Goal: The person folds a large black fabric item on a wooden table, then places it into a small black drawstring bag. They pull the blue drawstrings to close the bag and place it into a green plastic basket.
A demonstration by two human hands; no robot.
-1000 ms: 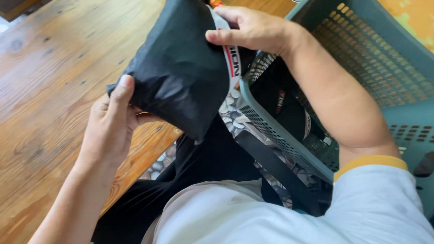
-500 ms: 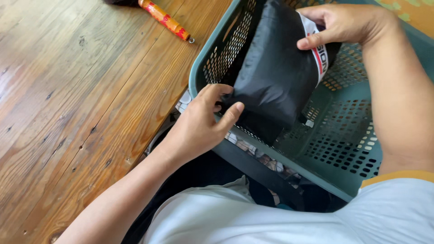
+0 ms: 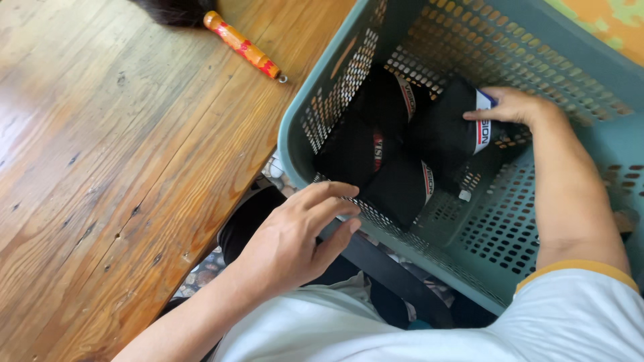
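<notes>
A teal perforated plastic basket [image 3: 537, 60] stands on my lap, right of a wooden table. Inside lie several folded black garments with white and red waistbands [image 3: 396, 181]. My right hand [image 3: 513, 107] reaches into the basket and rests on the newest folded black garment [image 3: 446, 137], fingers on its waistband against the far wall. My left hand [image 3: 295, 234] hovers just outside the basket's near rim, fingers apart and holding nothing.
A wooden table [image 3: 100, 167] fills the left side. An orange-handled brush with dark bristles [image 3: 235, 40] lies near the table's far edge. A patterned orange mat [image 3: 604, 17] shows beyond the basket. Dark cloth lies over my lap under the basket.
My right hand lowered the folded black garment down into the basket beside the others. My left hand let go of it and drew back outside the rim.
</notes>
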